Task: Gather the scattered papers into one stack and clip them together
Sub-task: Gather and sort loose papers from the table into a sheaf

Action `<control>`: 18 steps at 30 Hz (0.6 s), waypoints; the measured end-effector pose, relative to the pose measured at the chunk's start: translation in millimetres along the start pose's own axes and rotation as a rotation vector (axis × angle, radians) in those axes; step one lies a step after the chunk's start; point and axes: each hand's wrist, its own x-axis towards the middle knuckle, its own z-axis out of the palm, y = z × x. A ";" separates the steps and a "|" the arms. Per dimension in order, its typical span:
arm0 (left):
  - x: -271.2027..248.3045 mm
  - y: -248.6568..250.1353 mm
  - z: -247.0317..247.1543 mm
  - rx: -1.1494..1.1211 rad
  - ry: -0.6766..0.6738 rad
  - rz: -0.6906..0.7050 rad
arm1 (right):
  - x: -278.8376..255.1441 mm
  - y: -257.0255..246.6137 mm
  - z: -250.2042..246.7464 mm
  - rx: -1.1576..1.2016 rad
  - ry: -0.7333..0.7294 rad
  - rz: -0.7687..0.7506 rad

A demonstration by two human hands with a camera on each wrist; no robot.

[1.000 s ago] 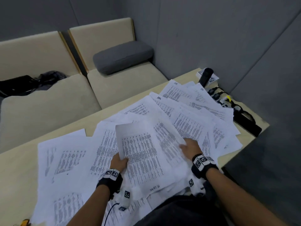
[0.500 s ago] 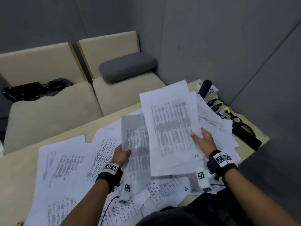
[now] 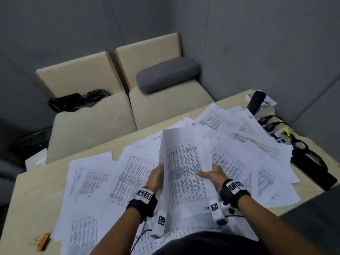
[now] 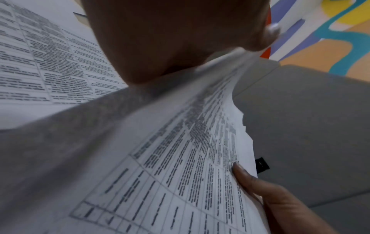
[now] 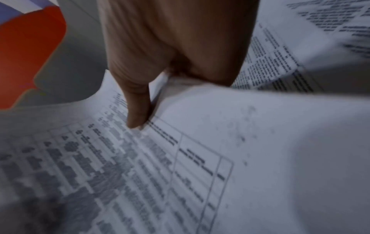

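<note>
White printed papers [image 3: 244, 144] lie scattered over the pale worktop [image 3: 35, 196] in the head view; both hands raise a bundle [image 3: 185, 173] above them, left hand [image 3: 156, 176] gripping its left edge, right hand [image 3: 213, 176] its right. From the left wrist, the thumb pinches the curved bundle [image 4: 180, 158]. From the right wrist, the thumb [image 5: 138, 110] presses on the printed page [image 5: 160, 166].

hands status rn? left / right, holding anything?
Left hand: grips the left edge of the raised sheaf of papers.
Right hand: holds the sheaf's right edge, thumb on top.
</note>
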 end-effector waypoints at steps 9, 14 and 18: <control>-4.9 39.5 15.0 0.052 0.183 0.331 | -32.4 -72.6 1.4 0.023 -0.032 -0.275; -21.4 76.0 17.6 -0.116 0.180 0.488 | -45.0 -116.1 -17.7 -0.105 -0.074 -0.464; -29.2 70.7 21.1 -0.094 0.092 0.496 | -46.6 -110.2 -25.1 -0.214 -0.135 -0.416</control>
